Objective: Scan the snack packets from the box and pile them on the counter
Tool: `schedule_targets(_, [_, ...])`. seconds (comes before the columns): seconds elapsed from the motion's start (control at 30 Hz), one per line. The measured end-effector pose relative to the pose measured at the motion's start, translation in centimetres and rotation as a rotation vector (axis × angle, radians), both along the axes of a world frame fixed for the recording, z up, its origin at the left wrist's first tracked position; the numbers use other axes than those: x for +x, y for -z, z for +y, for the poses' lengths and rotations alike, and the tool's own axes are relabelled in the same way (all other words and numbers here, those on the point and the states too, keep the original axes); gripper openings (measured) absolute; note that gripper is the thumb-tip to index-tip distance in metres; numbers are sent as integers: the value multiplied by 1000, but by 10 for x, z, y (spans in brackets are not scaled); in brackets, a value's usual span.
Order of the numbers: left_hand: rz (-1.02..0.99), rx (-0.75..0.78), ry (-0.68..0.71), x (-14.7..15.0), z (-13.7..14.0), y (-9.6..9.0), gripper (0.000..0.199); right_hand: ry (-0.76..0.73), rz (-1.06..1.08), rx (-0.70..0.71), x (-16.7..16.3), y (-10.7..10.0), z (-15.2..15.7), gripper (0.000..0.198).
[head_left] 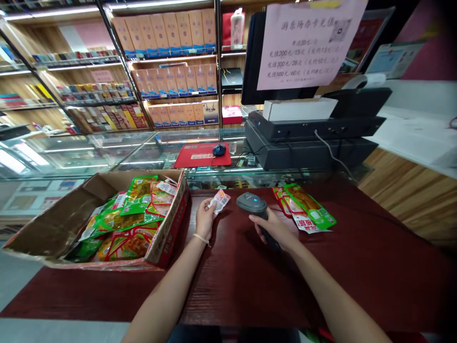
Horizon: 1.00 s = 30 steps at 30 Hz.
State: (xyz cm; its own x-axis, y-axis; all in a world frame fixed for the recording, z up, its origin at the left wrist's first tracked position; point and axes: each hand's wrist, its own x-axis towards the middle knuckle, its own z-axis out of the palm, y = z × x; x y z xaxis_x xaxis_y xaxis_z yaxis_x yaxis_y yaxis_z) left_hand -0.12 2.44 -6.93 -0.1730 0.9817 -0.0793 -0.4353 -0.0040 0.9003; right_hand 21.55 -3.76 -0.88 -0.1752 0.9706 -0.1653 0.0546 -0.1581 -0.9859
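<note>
My left hand pinches a small pink-and-white snack packet, its printed label side facing up, just above the dark red counter. In my right hand is a black barcode scanner, gripped by its handle, with a blue light on top and its head turned toward the packet. To the left stands an open cardboard box holding several green and red snack packets. A small pile of similar packets lies on the counter to the right of the scanner.
Beyond the counter, a glass display case carries a red mouse pad and a mouse. At the back right sit a black cash drawer and a monitor with a pink paper sign. Shelves of boxed goods line the back.
</note>
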Motion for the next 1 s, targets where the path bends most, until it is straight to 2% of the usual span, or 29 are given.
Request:
schedule_targets(0.2, [6, -8, -13, 0, 1, 2, 41, -47, -35, -52, -2, 0, -3, 43])
schedule_targets(0.33, [-23, 16, -10, 0, 1, 3, 37, -53, -80, -53, 0, 4, -2, 38])
schedule_targets(0.47, [-67, -5, -3, -1, 2, 5, 40, -34, -37, -39, 0, 3, -3, 40])
schedule_targets(0.63, [-70, -7, -31, 0, 2, 1, 45, 120, 71, -6, 10, -8, 0, 40])
schedule_targets(0.8, [49, -7, 16, 13, -5, -8, 40, 315, 213, 119, 45, -30, 4, 37])
schedule_targets(0.9, [147, 9, 87, 31, -5, -8, 36, 429, 273, 202, 78, -43, 3, 35])
schedule_targets(1.0, [218, 39, 143, 64, 0, -7, 32, 515, 314, 268, 110, -51, -3, 37])
